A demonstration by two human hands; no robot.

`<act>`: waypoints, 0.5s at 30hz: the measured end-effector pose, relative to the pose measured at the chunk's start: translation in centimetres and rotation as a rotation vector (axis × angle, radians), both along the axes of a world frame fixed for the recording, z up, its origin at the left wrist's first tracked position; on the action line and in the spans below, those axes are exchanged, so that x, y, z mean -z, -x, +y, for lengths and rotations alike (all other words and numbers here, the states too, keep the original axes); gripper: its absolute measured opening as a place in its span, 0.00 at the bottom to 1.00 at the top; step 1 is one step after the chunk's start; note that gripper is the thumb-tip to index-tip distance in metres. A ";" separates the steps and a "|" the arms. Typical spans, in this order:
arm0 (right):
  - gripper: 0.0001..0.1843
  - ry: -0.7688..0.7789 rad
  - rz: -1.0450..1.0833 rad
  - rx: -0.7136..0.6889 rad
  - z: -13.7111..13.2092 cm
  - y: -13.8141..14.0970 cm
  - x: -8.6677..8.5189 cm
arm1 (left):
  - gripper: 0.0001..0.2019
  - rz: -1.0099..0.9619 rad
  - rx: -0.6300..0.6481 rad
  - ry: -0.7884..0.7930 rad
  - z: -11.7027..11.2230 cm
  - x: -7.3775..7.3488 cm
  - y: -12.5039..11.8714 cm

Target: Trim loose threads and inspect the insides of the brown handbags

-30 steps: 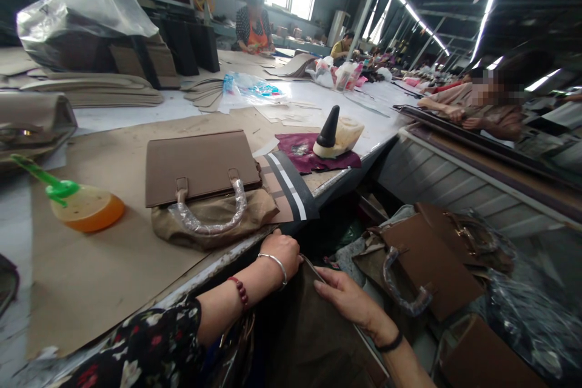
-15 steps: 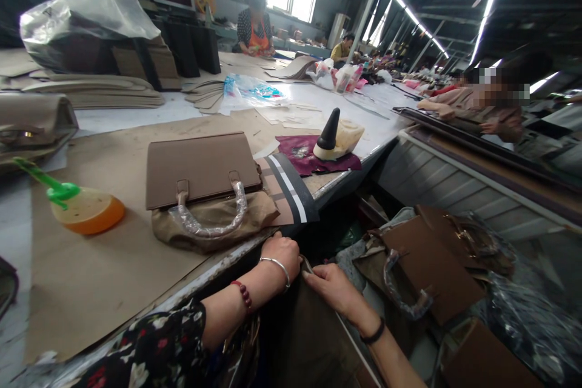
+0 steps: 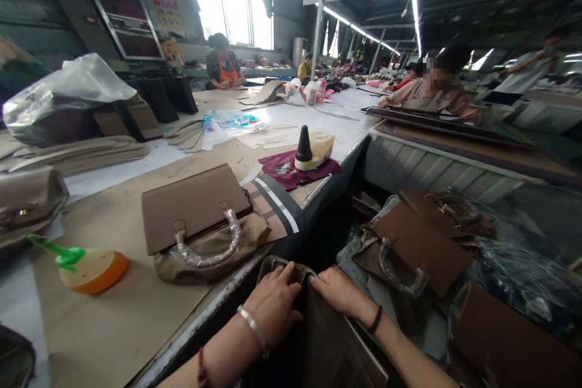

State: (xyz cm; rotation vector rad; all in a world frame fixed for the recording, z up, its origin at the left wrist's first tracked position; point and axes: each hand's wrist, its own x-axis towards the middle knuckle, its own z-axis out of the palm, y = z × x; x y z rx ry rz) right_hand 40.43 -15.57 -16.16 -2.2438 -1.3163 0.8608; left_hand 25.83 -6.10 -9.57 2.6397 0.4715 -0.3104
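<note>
Placing everything off the tan handbag [image 3: 195, 206] on the table [image 3: 295, 118]. Risks, left to right: left of it we have a squeeze bottle [image 3: 93, 270]; a knock on its green spout could tip it and wet the paper. The handbag itself sits near the table edge, so a forearm hooking its wrapped handle [image 3: 234, 239] could drag it off. Below and right of it, our left hand [image 3: 273, 309] lies over the rim of a dark cloth bag [image 3: 327, 327], fingers bent; we can't tell if they pinch. Bangle [image 3: 254, 330] on that wrist could snag cloth. Further right, our right hand [image 3: 339, 291] pinches the same rim; small grip, so uneven pull could slip or crease it. Containers, left to right: clear plastic sack [image 3: 68, 91], behind and left of the handbag, covers something dark, unclear what. Bottle holds orange liquid. Blue-printed plastic bag [image 3: 231, 121] behind the handbag: contents unclear. Dark cloth bag is below-right of the handbag, inside too dark to read. Brown handbags [image 3: 422, 248], well right: insides hidden.
</note>
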 end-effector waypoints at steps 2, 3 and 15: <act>0.20 -0.010 -0.016 0.006 -0.1 0.3 -0.5 | 0.33 -0.030 -0.083 -0.005 -0.9 -0.8 2.0; 0.20 -0.012 -0.023 0.007 -0.1 0.4 -0.7 | 0.37 -0.012 -0.142 0.009 -1.3 -0.9 3.1; 0.22 -0.080 -0.089 0.086 -3.3 1.8 -4.7 | 0.23 -0.559 -0.864 0.868 -1.1 5.4 12.2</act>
